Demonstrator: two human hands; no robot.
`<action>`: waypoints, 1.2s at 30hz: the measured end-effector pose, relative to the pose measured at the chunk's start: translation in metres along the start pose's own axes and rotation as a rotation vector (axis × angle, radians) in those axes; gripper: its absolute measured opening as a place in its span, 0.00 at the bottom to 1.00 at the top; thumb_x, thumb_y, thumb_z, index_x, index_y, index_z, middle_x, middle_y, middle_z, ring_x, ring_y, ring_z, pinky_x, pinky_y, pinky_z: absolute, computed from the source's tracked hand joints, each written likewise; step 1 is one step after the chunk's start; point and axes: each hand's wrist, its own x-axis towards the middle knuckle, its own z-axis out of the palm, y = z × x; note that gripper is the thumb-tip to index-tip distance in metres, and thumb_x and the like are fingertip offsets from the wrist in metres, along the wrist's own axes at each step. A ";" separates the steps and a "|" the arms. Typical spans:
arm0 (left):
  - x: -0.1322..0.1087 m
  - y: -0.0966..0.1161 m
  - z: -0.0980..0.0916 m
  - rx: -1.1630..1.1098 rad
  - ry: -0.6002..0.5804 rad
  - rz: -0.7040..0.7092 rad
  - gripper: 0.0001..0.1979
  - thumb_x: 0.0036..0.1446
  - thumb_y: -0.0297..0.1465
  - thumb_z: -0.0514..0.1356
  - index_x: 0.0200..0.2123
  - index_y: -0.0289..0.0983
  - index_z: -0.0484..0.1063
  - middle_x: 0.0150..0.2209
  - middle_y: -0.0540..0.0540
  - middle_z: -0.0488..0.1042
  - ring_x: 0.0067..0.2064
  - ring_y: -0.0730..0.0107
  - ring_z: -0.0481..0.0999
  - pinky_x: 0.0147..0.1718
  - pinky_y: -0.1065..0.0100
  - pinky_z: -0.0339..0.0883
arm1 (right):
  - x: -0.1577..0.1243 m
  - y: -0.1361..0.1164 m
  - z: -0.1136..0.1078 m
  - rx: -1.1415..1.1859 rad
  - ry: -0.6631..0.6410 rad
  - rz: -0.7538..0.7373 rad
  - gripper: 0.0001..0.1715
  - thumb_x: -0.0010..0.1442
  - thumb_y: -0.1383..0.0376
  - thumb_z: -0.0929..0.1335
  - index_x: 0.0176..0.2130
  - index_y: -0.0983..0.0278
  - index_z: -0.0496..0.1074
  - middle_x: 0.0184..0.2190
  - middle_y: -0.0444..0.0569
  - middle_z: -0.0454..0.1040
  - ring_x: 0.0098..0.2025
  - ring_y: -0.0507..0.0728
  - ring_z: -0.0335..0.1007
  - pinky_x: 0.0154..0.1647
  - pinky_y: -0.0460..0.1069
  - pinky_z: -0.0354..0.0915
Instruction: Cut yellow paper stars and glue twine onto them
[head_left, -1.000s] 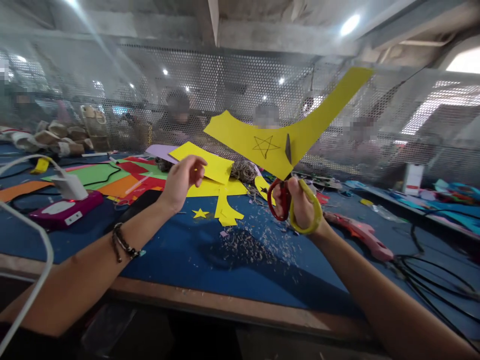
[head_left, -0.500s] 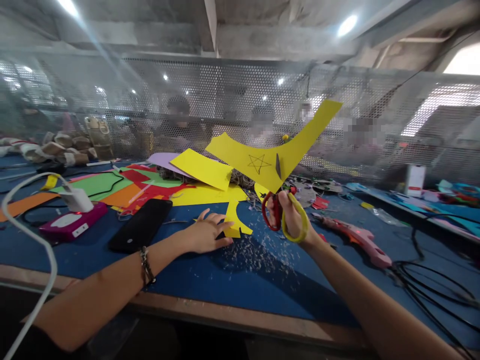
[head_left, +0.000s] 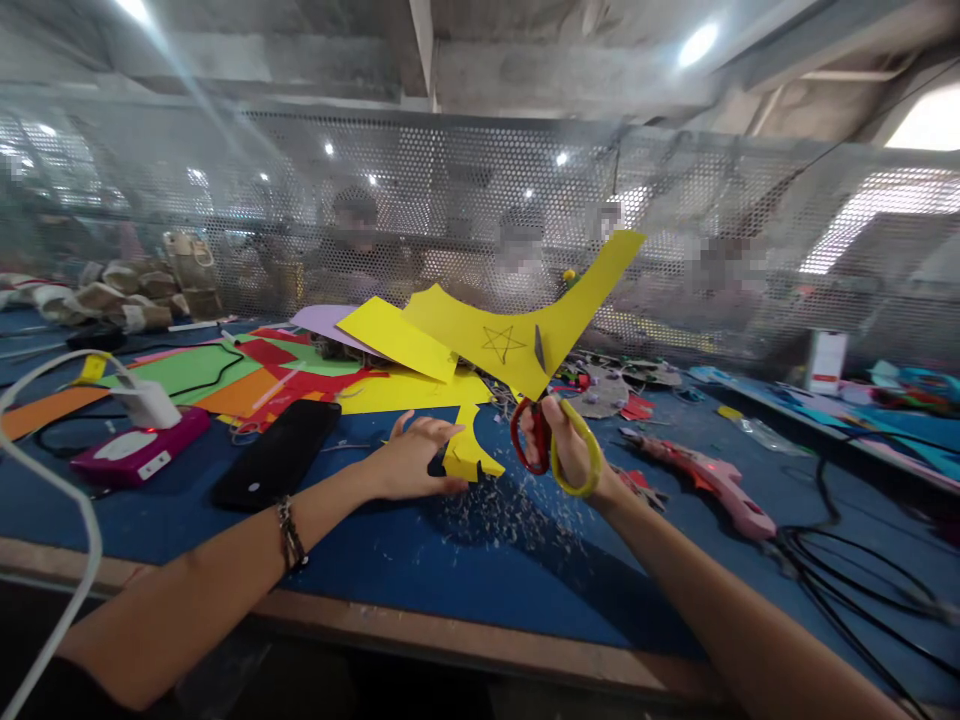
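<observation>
My right hand (head_left: 576,452) is closed round a pair of scissors (head_left: 586,490), with one red and one yellow handle loop. A curved piece of yellow paper (head_left: 457,325) with a pencilled star stands up at the scissors, a dark blade showing against it. How the paper is held there is partly hidden by the fingers. My left hand (head_left: 412,460) is over the blue table, fingers arched and apart from the thumb. Its fingertips reach the edge of a small yellow paper scrap (head_left: 471,445); whether they press on it I cannot tell.
Coloured paper sheets (head_left: 202,365) overlap at the back left. A black phone (head_left: 277,455) and a magenta power block (head_left: 142,445) lie left. On the right are a pink glue gun (head_left: 705,480) and black cables (head_left: 840,570). A perforated screen (head_left: 450,200) stands behind.
My right hand has moved left and slightly down with the scissors and the starred paper. My left hand's fingers have arched and shifted towards the small yellow scrap.
</observation>
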 end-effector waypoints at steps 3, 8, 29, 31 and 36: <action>-0.001 0.004 -0.008 -0.093 0.027 0.023 0.36 0.49 0.49 0.51 0.56 0.35 0.48 0.54 0.37 0.58 0.55 0.57 0.56 0.52 0.56 0.48 | -0.005 0.001 0.007 -0.017 -0.058 0.035 0.28 0.53 0.43 0.55 0.23 0.64 0.58 0.08 0.38 0.58 0.10 0.47 0.53 0.11 0.42 0.52; -0.006 0.008 -0.015 -0.620 0.117 0.097 0.26 0.48 0.44 0.55 0.47 0.34 0.60 0.44 0.40 0.68 0.47 0.64 0.67 0.45 0.66 0.59 | -0.017 0.002 0.020 -0.035 -0.195 0.066 0.27 0.54 0.44 0.54 0.24 0.64 0.58 0.09 0.38 0.58 0.11 0.46 0.53 0.12 0.42 0.52; -0.009 0.025 -0.013 -0.860 0.235 -0.092 0.22 0.57 0.40 0.44 0.16 0.36 0.62 0.16 0.52 0.62 0.19 0.77 0.62 0.25 0.73 0.60 | -0.027 -0.019 0.025 -0.313 -0.369 0.000 0.23 0.58 0.49 0.55 0.26 0.64 0.57 0.17 0.39 0.57 0.18 0.46 0.51 0.19 0.43 0.51; -0.010 0.027 -0.012 -0.889 0.252 -0.109 0.22 0.57 0.39 0.45 0.15 0.36 0.61 0.15 0.52 0.62 0.19 0.78 0.62 0.23 0.74 0.59 | -0.026 -0.021 0.022 -0.350 -0.357 -0.004 0.22 0.57 0.49 0.56 0.26 0.64 0.57 0.16 0.39 0.56 0.18 0.46 0.49 0.18 0.44 0.49; -0.008 0.024 -0.009 -0.965 0.365 -0.147 0.19 0.55 0.38 0.47 0.16 0.35 0.61 0.14 0.53 0.61 0.17 0.78 0.61 0.18 0.75 0.56 | -0.023 -0.024 0.021 -0.399 -0.352 -0.022 0.26 0.55 0.46 0.55 0.22 0.64 0.54 0.15 0.39 0.53 0.18 0.46 0.46 0.18 0.44 0.45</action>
